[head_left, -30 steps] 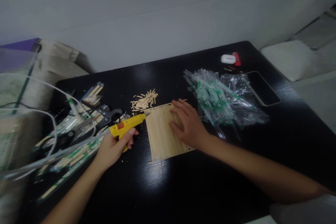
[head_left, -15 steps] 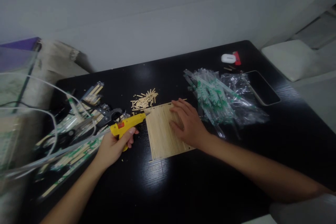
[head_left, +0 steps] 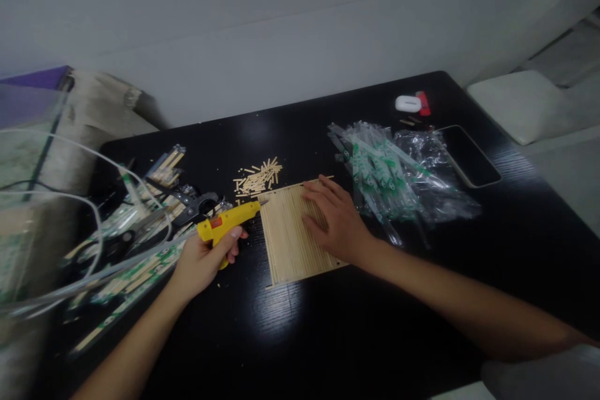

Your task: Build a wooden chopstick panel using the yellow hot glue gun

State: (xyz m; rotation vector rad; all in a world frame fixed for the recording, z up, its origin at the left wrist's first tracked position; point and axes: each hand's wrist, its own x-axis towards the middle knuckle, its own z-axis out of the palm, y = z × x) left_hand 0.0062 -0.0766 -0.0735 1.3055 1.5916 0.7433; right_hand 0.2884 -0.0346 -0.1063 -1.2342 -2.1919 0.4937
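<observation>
A yellow hot glue gun [head_left: 225,223] is gripped in my left hand [head_left: 206,260], its nozzle at the upper left corner of a flat panel of wooden sticks [head_left: 290,240]. Whether the tip touches the panel I cannot tell. My right hand [head_left: 340,222] lies on the right part of the panel with its fingers spread. A heap of short cut stick pieces [head_left: 260,176] sits just beyond the panel's far edge.
Wrapped chopsticks [head_left: 135,281] and black-handled scissors [head_left: 187,206] lie on the left. To the right are torn plastic wrappers [head_left: 384,169], a phone [head_left: 469,156] and a white case [head_left: 407,104]. White cables [head_left: 99,225] hang at the left, before the black table [head_left: 375,331].
</observation>
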